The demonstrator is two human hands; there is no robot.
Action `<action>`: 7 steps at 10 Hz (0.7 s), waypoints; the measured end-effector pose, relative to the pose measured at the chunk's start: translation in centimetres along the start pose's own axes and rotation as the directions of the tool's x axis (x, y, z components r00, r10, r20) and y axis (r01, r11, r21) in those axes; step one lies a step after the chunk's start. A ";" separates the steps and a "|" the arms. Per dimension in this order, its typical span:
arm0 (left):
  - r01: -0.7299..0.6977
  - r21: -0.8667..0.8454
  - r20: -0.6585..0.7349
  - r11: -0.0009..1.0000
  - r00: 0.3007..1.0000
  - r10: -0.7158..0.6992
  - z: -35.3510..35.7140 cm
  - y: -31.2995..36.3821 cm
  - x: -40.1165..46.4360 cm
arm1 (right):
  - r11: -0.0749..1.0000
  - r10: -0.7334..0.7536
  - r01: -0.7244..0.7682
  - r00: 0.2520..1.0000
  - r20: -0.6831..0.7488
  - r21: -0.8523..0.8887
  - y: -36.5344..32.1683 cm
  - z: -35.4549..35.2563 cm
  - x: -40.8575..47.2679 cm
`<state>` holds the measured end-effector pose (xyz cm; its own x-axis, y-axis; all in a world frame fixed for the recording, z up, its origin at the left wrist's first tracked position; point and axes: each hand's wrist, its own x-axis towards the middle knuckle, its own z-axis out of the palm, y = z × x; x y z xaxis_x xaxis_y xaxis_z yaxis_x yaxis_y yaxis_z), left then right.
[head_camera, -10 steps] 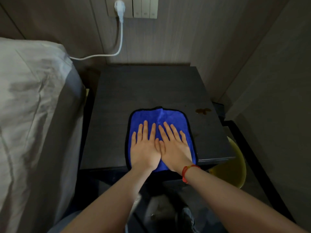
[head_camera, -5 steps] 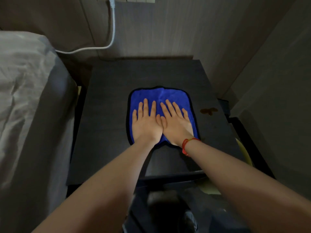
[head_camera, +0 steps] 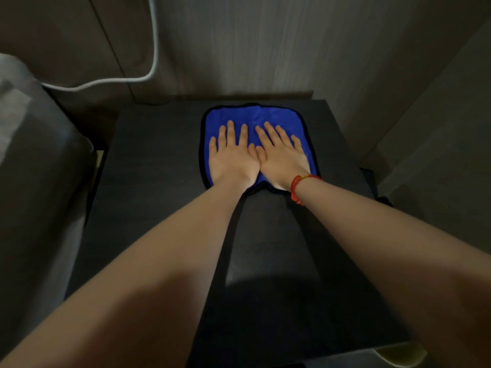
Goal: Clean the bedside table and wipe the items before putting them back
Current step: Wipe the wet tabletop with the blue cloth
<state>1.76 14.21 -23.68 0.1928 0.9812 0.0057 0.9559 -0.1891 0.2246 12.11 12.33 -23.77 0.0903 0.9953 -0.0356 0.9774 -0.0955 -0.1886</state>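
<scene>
A blue cloth with a black hem lies flat near the back edge of the dark bedside table. My left hand and my right hand press on it side by side, palms down, fingers straight and slightly spread, thumbs touching. A red string bracelet circles my right wrist. My forearms cover much of the table's middle. No other items stand on the table top.
A bed with grey and white bedding runs along the left. A white cable hangs down the wood-panelled wall behind. Another wall closes in on the right. A yellowish object shows below the table's front right corner.
Both hands have slid the cloth from the table's front edge to its back edge. The brown stain at the right is out of sight now.
</scene>
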 end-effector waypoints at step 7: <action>-0.007 0.017 0.008 1.000 1.000 0.007 -0.1 0.5 1.3 | 1.000 -0.004 0.004 1.000 0.000 0.021 0.6 -0.3 1.3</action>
<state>2.46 15.38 -23.44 0.2009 0.9796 -0.0003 0.9583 -0.1965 0.2076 12.88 13.59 -23.62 0.0862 0.9957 -0.0352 0.9735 -0.0916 -0.2093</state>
